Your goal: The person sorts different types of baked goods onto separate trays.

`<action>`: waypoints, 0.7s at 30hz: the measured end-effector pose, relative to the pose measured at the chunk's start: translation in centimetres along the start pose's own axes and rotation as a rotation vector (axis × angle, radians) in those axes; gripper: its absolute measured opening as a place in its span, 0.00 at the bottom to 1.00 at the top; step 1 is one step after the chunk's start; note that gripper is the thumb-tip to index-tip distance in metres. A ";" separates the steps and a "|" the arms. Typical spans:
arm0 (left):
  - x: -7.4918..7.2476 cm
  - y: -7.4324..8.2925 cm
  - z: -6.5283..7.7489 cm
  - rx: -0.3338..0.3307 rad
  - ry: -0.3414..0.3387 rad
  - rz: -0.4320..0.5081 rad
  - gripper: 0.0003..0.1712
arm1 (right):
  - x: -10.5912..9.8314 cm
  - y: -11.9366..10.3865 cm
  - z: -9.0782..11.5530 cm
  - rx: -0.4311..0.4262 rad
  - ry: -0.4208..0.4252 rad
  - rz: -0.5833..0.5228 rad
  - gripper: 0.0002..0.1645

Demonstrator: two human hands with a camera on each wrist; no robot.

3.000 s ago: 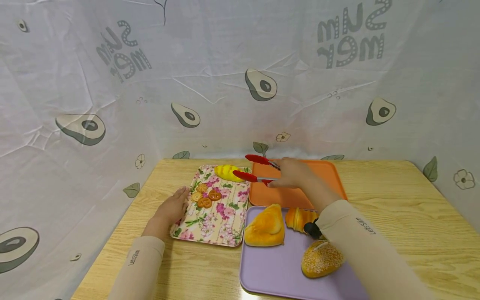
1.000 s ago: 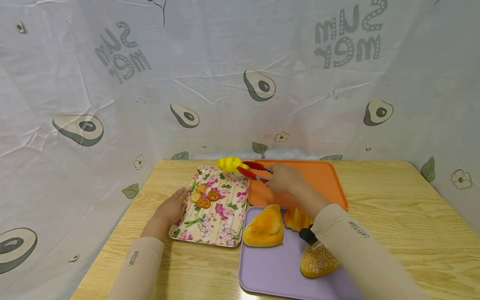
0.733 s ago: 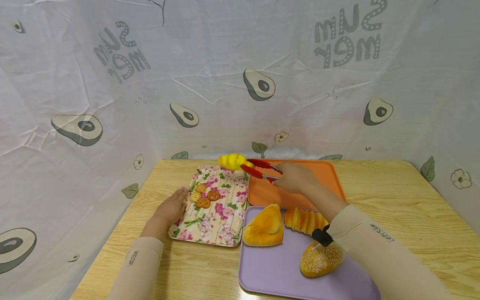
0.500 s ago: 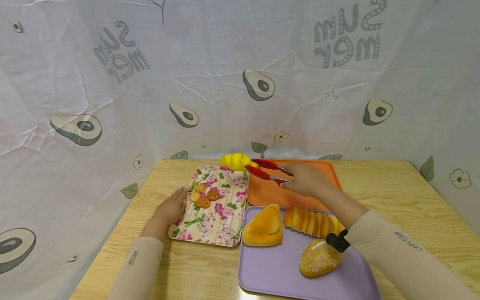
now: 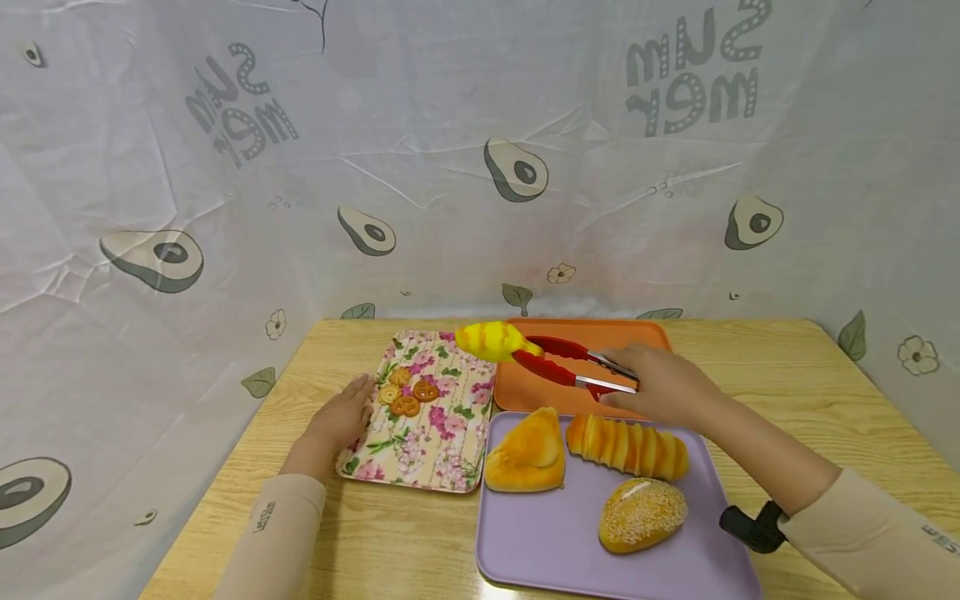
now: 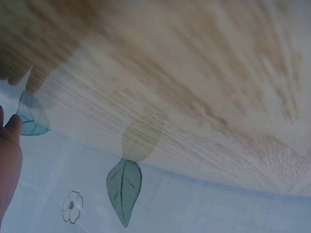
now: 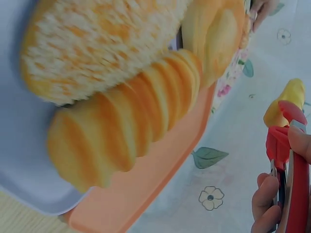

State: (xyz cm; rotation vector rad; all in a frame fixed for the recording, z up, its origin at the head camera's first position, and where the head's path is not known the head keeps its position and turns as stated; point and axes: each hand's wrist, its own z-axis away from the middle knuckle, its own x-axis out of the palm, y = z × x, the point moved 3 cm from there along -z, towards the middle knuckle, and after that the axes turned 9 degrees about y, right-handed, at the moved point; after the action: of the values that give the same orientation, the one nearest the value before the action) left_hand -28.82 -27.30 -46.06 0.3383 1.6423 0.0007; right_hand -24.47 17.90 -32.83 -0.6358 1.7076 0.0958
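My right hand (image 5: pixel 667 385) grips red-tipped metal tongs (image 5: pixel 551 370) above the orange tray (image 5: pixel 525 398). Pinched by one end in the tongs' tips is a yellow bread roll (image 5: pixel 487 341) with darker stripes, held in the air near the border between the orange tray and the floral tray (image 5: pixel 431 454). In the right wrist view, fingers (image 7: pixel 265 199) curl round the tongs' handles. My left hand (image 5: pixel 341 419) rests at the floral tray's left edge, fingers extended; its wrist view catches only part of the hand (image 6: pixel 9 155). Several small cookies (image 5: pixel 406 406) lie on the floral tray.
A purple tray (image 5: pixel 540 542) in front carries a triangular bread (image 5: pixel 527 454), a ridged roll (image 5: pixel 628 447) and a seeded bun (image 5: pixel 642 515). The wooden table (image 5: pixel 772 379) ends against a printed curtain (image 5: pixel 435 167) behind and at the sides.
The tongs have taken hold of the yellow roll on the floral tray and lifted it. My right hand has carried it rightward and nearer. The left hand has stayed in place.
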 end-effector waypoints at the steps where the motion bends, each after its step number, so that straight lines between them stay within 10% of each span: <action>1: 0.0 0.0 0.0 -0.001 0.000 0.000 0.32 | -0.1 0.0 0.4 -0.006 0.003 -0.004 0.41; 21: -0.1 0.0 0.0 0.009 -0.007 -0.004 0.33 | -1.3 1.9 5.5 -0.168 -0.086 -0.087 0.39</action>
State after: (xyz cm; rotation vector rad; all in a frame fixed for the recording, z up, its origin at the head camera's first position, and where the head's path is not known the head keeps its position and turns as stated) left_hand -28.85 -27.30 -45.92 0.3417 1.6368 -0.0111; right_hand -20.32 22.15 -33.55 -0.8184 1.5981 0.2042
